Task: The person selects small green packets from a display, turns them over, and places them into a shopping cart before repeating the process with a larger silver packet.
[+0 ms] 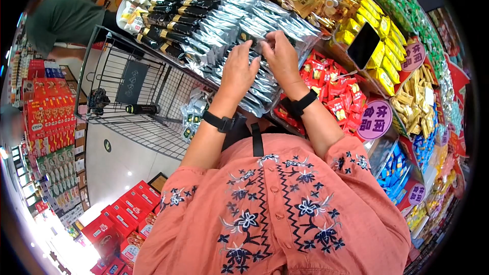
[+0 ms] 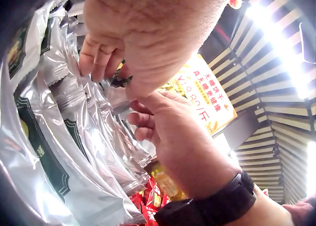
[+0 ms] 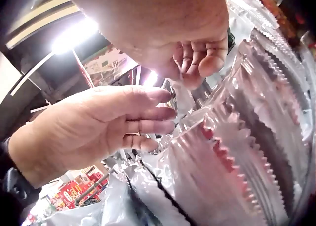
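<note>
Rows of silver foil packets (image 1: 260,18) with dark green labels stand upright in the bin before me. My left hand (image 1: 238,71) reaches over them, fingers extended and fingertips at the packets' top edges. Close beside it, my right hand (image 1: 282,61) has its fingers loosely bent over the same packets. In the left wrist view the right hand (image 2: 182,132) hangs near the left thumb, with silver packets (image 2: 74,132) below. From the right wrist, the left hand (image 3: 103,122) shows fairly straight fingers at the crimped edges of the packets (image 3: 197,171).
A wire shopping cart (image 1: 153,79) stands left of the bin, with silver packets (image 1: 193,114) inside. Black packets (image 1: 175,18) lie left in the bin, red packets (image 1: 333,86) to the right. A dark screen (image 1: 363,45) stands before yellow packets (image 1: 389,53). Another person (image 1: 63,23) is at far left.
</note>
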